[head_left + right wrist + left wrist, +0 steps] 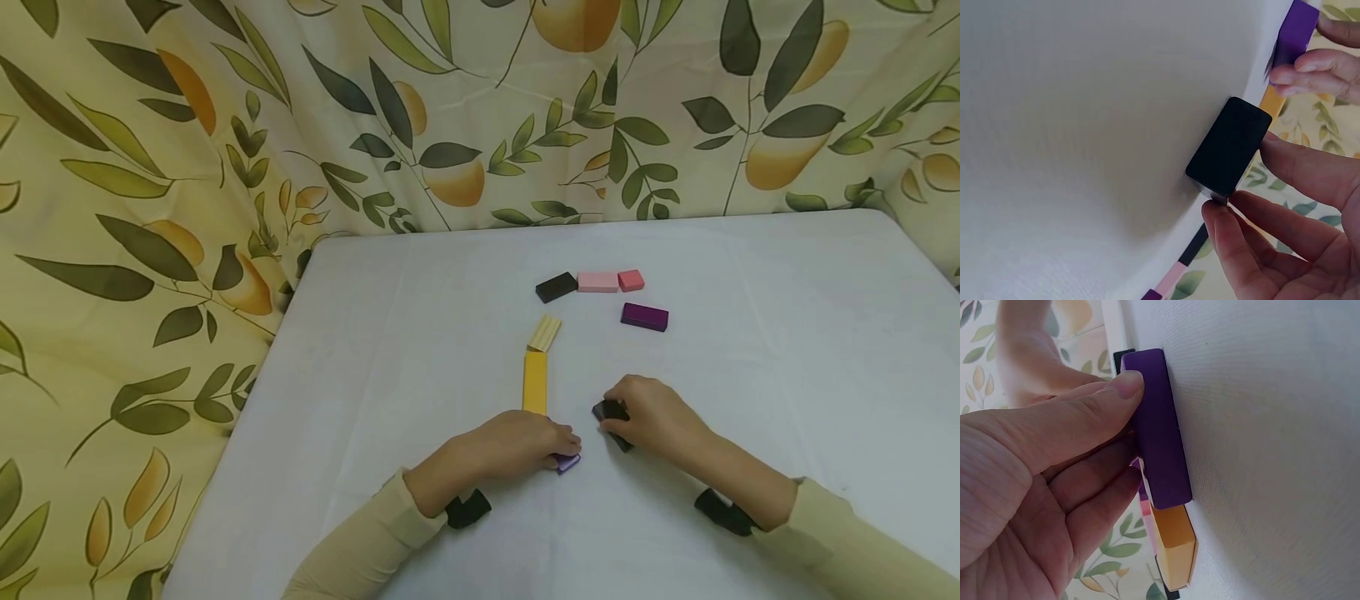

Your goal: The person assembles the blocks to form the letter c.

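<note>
My left hand [517,446] pinches a purple block [1160,437] between thumb and fingers, low over the white table. The near end of a long yellow block [535,381] lies beside that hand. A short pale yellow block [545,332] with ridges sits at its far end, angled to the right. To the right, my right hand [656,417] grips a black block [1229,147] by its ends, thumb on one and fingertips on the other. In the head view, fingers cover part of both held blocks. A gap separates the two hands.
Farther back, a black block [557,287], a pink block [597,282] and a small coral block [631,280] form a row. A dark purple block [645,317] lies apart in front of them. A leaf-and-fruit patterned cloth [450,125] hangs behind the white table [750,333].
</note>
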`<state>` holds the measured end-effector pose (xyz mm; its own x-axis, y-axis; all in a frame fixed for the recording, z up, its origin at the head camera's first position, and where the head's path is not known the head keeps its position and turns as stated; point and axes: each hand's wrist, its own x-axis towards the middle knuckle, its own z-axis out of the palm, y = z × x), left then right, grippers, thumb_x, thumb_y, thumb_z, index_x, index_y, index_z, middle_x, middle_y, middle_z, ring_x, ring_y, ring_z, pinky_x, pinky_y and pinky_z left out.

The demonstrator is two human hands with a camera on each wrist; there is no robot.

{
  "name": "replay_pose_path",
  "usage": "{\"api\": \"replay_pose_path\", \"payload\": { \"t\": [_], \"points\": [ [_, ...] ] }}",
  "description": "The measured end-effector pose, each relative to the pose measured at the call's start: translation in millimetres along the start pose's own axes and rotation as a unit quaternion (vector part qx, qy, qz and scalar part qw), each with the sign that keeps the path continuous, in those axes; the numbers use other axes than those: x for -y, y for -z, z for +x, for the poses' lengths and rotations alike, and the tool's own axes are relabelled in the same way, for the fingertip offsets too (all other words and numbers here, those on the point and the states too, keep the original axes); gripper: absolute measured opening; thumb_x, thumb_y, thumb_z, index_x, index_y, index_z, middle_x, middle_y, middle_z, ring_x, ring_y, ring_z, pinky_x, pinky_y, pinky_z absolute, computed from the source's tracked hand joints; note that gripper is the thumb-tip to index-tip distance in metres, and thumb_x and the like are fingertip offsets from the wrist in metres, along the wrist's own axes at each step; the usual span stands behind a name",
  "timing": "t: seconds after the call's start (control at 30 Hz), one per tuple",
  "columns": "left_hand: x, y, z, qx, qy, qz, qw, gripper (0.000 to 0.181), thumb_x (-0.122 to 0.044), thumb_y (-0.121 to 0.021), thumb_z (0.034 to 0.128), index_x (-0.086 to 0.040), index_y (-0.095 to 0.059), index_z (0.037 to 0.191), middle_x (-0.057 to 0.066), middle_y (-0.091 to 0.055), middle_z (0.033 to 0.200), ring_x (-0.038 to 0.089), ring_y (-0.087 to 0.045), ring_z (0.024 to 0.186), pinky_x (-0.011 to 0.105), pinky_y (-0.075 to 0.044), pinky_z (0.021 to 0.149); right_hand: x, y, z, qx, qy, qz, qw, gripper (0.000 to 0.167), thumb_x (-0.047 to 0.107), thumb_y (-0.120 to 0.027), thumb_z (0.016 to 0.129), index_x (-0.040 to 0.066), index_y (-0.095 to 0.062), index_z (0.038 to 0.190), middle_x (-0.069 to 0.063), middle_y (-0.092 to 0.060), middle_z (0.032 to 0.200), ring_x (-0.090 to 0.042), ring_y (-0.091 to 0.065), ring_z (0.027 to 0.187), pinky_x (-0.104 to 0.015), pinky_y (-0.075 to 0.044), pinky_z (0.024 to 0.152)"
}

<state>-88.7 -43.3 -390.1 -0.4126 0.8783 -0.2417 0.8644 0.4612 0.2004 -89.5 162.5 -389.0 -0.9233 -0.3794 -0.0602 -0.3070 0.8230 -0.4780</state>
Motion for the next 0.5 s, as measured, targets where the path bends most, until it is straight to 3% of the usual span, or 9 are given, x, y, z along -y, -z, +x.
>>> {"api": "replay_pose_path", "payload": {
  "t": [0.5],
  "points": [
    [0.9,-1.1,1.0,0.0,0.0,-0.007,1.0,0.035,-0.024,-0.059,0.0901,-0.017,-0.06,0.125,-0.008,-0.057,0.123,0.003,-0.051,0.112,0.015,-0.038,0.091,7,-4,-13.0,0.009,0.01,0.02,0.9997,0.031,0.008,-0.08,0.068,-0.006,-0.068,0.093,-0.011,-0.066,0.088,-0.021,-0.06,0.078,-0.038,-0.052,0.071]
  ]
}}
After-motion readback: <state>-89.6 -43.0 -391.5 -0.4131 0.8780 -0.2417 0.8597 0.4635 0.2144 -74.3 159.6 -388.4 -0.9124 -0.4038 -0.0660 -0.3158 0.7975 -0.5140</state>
